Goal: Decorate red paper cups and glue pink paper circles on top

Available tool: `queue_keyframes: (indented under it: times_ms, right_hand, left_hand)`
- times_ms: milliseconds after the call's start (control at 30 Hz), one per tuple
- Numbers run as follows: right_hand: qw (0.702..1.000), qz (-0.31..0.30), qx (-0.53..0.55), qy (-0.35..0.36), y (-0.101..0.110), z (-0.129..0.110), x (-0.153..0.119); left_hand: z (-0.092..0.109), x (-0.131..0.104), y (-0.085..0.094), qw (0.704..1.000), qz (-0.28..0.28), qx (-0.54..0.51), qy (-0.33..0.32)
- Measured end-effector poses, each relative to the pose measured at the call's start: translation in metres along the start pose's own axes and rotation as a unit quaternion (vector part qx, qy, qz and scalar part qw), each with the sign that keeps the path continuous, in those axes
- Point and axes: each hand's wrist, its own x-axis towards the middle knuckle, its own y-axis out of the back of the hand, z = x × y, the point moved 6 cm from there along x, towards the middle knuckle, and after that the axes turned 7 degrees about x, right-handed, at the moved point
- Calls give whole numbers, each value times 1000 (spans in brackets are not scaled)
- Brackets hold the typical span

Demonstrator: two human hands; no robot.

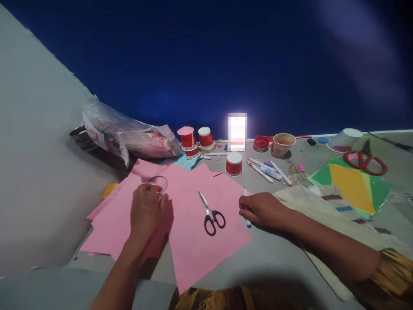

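Left hand [148, 206] pinches a ring [167, 184]; right hand [263, 209] grips a pen [248, 224].
Scissors [210, 212] lie between on pink paper [200, 258]; red cups [205, 138] stand behind.

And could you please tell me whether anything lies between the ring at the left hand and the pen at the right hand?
Yes: the black-handled scissors lie on the pink paper, between the ring at the left hand and the pen at the right hand. Nothing else visibly stands between them.
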Motion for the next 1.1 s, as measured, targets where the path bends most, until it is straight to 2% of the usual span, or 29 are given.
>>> queue_keyframes:
  times_ms: [100,167,233,333,533,667,833,933,1000,1100]
  right_hand:
    - [1000,2,-23,5,-1,1,1]
    - [999,8,-45,-1,-1,2,1]
    - [998,16,-54,-10,-1,4,1]
    - [997,51,-43,-38,4,10,2]
    - [970,193,33,-142,33,36,2]
    - [961,214,23,-176,42,47,8]
    - [966,208,-4,-154,41,42,18]
    - [964,226,-12,-142,49,39,22]
    - [956,258,-10,-137,64,38,24]
    - [933,345,35,-98,103,25,23]
  left_hand:
    - [34,-19,-11,984,-128,-107,-56]
    - [54,-33,-19,975,-193,-99,-56]
    - [70,-45,-24,969,-229,-66,-62]
    - [78,-54,-28,971,-226,-41,-65]
    - [73,-65,-32,970,-219,-73,-80]
    - [74,-71,-31,966,-222,-96,-90]
    - [80,-77,-27,957,-233,-125,-118]
    - [81,-77,-24,957,-228,-131,-125]
    - [80,-77,-23,957,-227,-132,-126]
    - [78,-78,-23,955,-232,-128,-134]
